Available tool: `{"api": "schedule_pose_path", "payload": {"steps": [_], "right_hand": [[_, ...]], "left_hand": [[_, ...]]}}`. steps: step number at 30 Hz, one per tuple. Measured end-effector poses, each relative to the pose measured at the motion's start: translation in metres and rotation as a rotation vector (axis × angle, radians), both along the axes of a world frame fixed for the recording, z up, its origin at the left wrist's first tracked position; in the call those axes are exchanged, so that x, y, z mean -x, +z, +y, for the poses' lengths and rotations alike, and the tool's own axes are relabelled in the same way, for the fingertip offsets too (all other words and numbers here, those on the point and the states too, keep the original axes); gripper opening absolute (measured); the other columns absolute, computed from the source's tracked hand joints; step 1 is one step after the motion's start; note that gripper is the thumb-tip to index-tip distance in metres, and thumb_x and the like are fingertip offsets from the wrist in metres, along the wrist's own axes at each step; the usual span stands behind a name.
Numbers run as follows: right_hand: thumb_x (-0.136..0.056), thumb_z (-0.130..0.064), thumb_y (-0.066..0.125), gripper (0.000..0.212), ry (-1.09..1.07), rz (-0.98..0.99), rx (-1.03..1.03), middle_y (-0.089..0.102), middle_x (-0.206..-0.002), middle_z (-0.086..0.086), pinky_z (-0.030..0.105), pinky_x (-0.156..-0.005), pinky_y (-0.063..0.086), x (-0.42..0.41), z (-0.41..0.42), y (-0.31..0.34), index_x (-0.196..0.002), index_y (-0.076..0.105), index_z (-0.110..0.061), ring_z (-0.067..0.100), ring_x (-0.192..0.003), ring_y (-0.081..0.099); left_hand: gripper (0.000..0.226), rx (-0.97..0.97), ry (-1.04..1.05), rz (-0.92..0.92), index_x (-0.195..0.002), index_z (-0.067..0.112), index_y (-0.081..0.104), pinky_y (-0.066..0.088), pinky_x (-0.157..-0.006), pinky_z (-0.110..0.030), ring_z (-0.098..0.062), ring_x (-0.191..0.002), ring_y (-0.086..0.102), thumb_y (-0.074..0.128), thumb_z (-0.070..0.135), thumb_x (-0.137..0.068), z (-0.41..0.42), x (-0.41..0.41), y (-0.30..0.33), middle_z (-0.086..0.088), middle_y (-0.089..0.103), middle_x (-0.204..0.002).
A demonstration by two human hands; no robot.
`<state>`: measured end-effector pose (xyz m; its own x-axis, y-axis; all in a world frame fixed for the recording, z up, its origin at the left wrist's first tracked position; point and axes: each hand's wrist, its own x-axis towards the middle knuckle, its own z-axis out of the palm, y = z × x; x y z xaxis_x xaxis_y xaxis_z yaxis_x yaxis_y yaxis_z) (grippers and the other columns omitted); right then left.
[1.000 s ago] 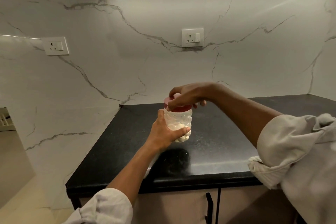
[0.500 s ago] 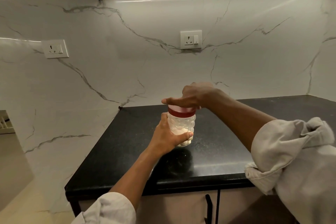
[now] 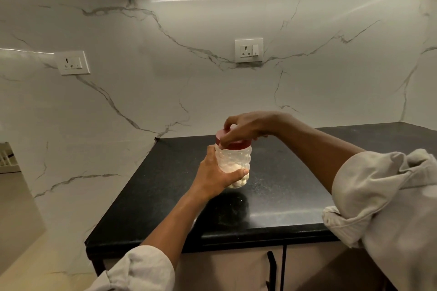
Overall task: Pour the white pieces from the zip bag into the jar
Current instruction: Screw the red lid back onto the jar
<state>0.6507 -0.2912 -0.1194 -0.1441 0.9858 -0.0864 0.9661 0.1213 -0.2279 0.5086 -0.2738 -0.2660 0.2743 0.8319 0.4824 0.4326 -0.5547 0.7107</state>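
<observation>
Jar: clear ribbed jar [image 3: 233,163] held just above the black countertop [image 3: 283,184], upright or nearly so, with white pieces [image 3: 237,176] settled in its lower part.
Lid: red lid [image 3: 234,144] sits on the jar's mouth; whether it is fully threaded down cannot be told from here.
Left hand: left hand [image 3: 212,175] wraps the jar's body from the left side, thumb across the front low down, fingers curled behind (a firm enclosing hold, not a pinch).
Right hand: right hand [image 3: 246,126] comes over from the right and caps the lid, fingertips curled down over its rim.
Zip bag: none in view on the counter or in either hand.
Step in hand: by my reading, working the lid on the jar, most likely closing it, since the pieces look to be inside already.
How to do it well: keep the left hand as the fixed anchor and let only the right hand turn; hold the jar level so the lid seats flat and does not cross-thread.
Grip advice: spread the right fingertips evenly round the rim instead of pulling from one side.
Risk: the ribbed plastic may flex if squeezed hard, which could bind the thread (a lighter squeeze should help).
Surroundings: marble-look wall with two sockets [image 3: 248,50].
</observation>
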Motion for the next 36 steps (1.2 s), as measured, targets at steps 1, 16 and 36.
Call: {"api": "schedule_pose_path", "payload": {"steps": [1,16,36], "right_hand": [[-0.079,-0.072,0.054,0.073,-0.041,-0.054,-0.079,0.054,-0.129,0.007,0.032,-0.070,0.048,0.002,0.001,-0.005,-0.135,0.044,-0.026,0.023,-0.096,0.056],[-0.073,-0.078,0.049,0.079,0.074,0.047,-0.154,0.043,-0.124,-0.002,0.029,-0.064,0.044,0.004,0.005,-0.012,-0.139,0.035,-0.037,0.024,-0.100,0.051],[-0.068,-0.086,0.046,0.096,-0.045,-0.004,-0.157,0.043,-0.138,0.006,0.031,-0.066,0.048,0.003,0.004,-0.021,-0.142,0.032,-0.027,0.026,-0.103,0.056]], "left_hand": [[0.084,0.003,0.002,0.002,-0.118,0.047,0.023,0.037,-0.067,-0.006,0.002,-0.093,0.054,0.078,0.068,-0.058,-0.001,-0.002,-0.001,0.025,0.049,-0.105],[0.086,-0.019,0.048,-0.080,-0.121,0.041,0.025,0.038,-0.067,-0.006,-0.003,-0.099,0.055,0.080,0.065,-0.059,0.002,0.001,0.001,0.018,0.052,-0.112],[0.091,-0.075,0.066,-0.061,-0.125,0.046,0.023,0.044,-0.081,-0.016,-0.008,-0.107,0.055,0.076,0.073,-0.056,0.004,-0.003,-0.009,0.015,0.051,-0.121]]}}
